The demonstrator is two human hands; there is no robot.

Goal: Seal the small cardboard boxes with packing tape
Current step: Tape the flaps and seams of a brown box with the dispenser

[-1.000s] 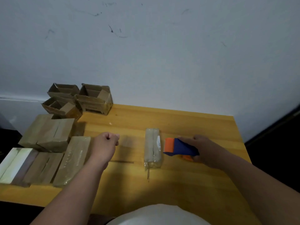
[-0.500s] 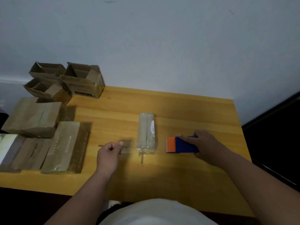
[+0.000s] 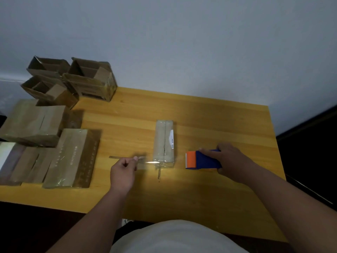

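A small cardboard box (image 3: 164,141), glossy with tape, lies lengthwise in the middle of the wooden table (image 3: 209,121). My left hand (image 3: 124,170) pinches a strip of clear tape (image 3: 145,162) that stretches from the box's near left end. To the right of the box, my right hand (image 3: 231,161) grips a blue and orange tape dispenser (image 3: 202,160) resting on the table.
Several taped flat boxes (image 3: 71,157) lie along the table's left edge. Three open cardboard boxes (image 3: 91,79) stand at the back left by the wall. A dark gap runs past the table's right edge.
My left hand came toward me and to the right, now holding a tape strip beside the box. The dispenser in my right hand dropped to the table right of the box.
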